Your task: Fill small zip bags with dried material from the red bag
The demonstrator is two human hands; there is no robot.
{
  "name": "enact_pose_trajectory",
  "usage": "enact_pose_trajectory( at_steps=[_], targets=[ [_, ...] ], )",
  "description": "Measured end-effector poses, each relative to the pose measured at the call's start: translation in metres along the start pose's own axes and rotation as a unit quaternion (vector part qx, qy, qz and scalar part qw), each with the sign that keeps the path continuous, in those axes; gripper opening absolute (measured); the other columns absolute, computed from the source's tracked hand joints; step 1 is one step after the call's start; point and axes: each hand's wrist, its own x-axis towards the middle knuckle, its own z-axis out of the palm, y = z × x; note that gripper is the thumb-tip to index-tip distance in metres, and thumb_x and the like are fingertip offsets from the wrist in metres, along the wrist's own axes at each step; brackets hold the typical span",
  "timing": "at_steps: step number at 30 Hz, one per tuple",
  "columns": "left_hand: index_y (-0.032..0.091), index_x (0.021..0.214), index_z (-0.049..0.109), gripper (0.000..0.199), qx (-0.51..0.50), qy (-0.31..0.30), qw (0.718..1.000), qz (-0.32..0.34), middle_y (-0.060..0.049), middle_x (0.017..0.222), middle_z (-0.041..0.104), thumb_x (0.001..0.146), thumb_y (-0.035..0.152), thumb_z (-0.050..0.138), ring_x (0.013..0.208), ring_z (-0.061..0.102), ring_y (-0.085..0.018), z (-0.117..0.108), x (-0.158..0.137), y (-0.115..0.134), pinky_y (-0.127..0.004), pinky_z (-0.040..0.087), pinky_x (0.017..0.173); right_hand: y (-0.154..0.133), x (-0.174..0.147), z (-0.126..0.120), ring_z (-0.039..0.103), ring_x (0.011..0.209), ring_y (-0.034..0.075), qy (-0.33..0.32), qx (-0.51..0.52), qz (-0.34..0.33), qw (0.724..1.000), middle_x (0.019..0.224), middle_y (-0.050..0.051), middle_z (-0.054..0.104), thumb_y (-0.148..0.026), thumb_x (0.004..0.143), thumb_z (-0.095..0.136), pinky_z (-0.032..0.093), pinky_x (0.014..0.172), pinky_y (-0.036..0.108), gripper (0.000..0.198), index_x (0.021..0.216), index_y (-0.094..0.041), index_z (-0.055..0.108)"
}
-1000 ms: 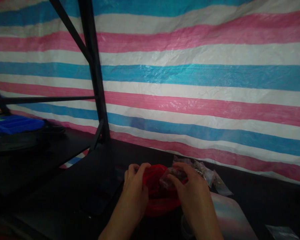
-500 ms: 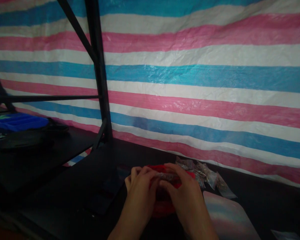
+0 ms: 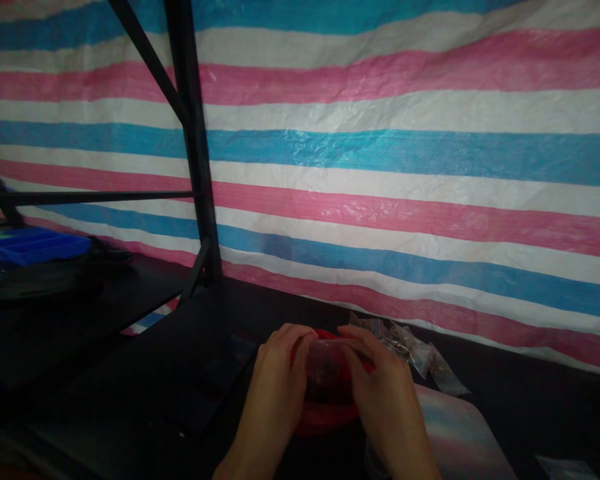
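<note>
A small clear plastic bag (image 3: 325,357) is stretched between my two hands, its top edge roughly level. My left hand (image 3: 281,367) pinches the bag at its left side, and my right hand (image 3: 381,370) pinches the right side. Right behind and below it is a red container (image 3: 325,421), partly covered by my hands and the bag. What lies inside the bag or the container is too dark to make out.
Several small filled plastic bags (image 3: 415,350) lie behind my right hand. A shiny flat panel (image 3: 463,433) is at the right, with another clear bag (image 3: 563,468) beyond it. A dark phone-like slab (image 3: 200,403) lies left. A blue tray (image 3: 35,245) sits on the far-left table.
My hands have moved slightly apart, and the clear bag now shows spread flat between them. More of the red container's front is visible.
</note>
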Motion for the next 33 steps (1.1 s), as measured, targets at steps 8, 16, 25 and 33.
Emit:
enact_pose_trajectory(
  at_steps=[8, 16, 25, 33],
  targets=[
    [0.025, 0.095, 0.072, 0.031, -0.095, 0.029, 0.994, -0.05, -0.001, 0.088, 0.073, 0.1, 0.044, 0.048, 0.078, 0.067, -0.021, 0.006, -0.003, 0.003, -0.03, 0.048, 0.072, -0.005, -0.002, -0.003, 0.078, 0.105, 0.031, -0.004, -0.021, 0.008, 1.0, 0.111, 0.005, 0.084, -0.025, 0.089, 0.059, 0.057, 0.097, 0.049, 0.036, 0.12, -0.029, 0.076],
    [0.023, 0.095, 0.073, 0.032, -0.131, 0.022, 0.988, -0.074, -0.003, 0.089, 0.075, 0.095, 0.048, 0.053, 0.083, 0.069, -0.023, 0.01, -0.004, 0.007, -0.031, 0.05, 0.074, -0.002, -0.003, 0.001, 0.08, 0.101, 0.028, -0.004, 0.002, 0.026, 1.0, 0.111, 0.007, 0.084, -0.019, 0.093, 0.054, 0.061, 0.09, 0.042, 0.037, 0.121, -0.026, 0.076],
    [0.022, 0.09, 0.072, 0.034, -0.178, 0.059, 0.978, -0.096, -0.004, 0.086, 0.075, 0.09, 0.053, 0.058, 0.079, 0.071, -0.024, 0.014, -0.004, 0.005, -0.031, 0.054, 0.069, 0.0, -0.003, 0.006, 0.081, 0.092, 0.026, 0.007, 0.039, 0.025, 0.999, 0.101, 0.005, 0.084, -0.018, 0.089, 0.058, 0.062, 0.085, 0.038, 0.035, 0.118, -0.024, 0.077],
    [0.021, 0.09, 0.07, 0.033, -0.185, 0.093, 0.974, -0.09, -0.001, 0.075, 0.069, 0.091, 0.052, 0.058, 0.07, 0.069, -0.021, 0.014, -0.001, -0.006, -0.031, 0.056, 0.065, 0.003, -0.001, -0.004, 0.081, 0.09, 0.027, 0.0, 0.009, 0.025, 1.0, 0.095, 0.004, 0.084, -0.016, 0.088, 0.055, 0.061, 0.087, 0.04, 0.041, 0.124, -0.024, 0.074]
  ],
)
